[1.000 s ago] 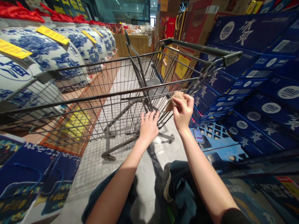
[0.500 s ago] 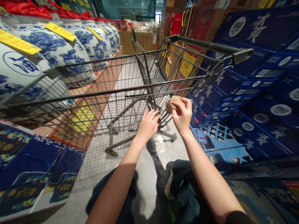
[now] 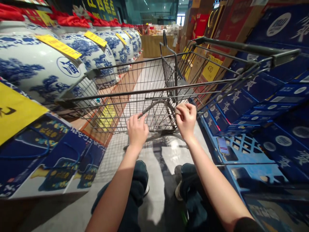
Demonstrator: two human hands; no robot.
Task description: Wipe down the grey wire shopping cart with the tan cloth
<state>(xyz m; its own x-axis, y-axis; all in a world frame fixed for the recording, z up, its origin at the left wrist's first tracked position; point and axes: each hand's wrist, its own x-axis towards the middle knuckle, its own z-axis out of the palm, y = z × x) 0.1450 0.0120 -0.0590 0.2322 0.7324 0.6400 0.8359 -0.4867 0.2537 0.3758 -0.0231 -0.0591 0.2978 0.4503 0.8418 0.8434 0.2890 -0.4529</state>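
The right hand (image 3: 185, 120) curls its fingers in toward the thumb in a narrow pinch, and nothing shows between them, though the fingers could hide something small. The left hand (image 3: 137, 130) stands open, fingers loosely parted, holding nothing, close to the wire shopping cart (image 3: 145, 91), which stands directly ahead. Neither hand clearly grips the cart, so this looks like a pause beside it rather than a firm hold; moving it would call for closing the fingers around a rail. Jeans-clad knees (image 3: 141, 175) sit below the forearms. To the left stand blue-and-white porcelain jars (image 3: 38, 71) with red cloth tops and yellow tags, and to the right navy cartons (image 3: 263, 87) rise beside a blue plastic pallet (image 3: 248, 153) bearing a phone (image 3: 223, 145). The phone's screen is blurred, the cart's wheels are hard to make out, and the large yellow sign (image 3: 16, 109) is cut off by the frame.
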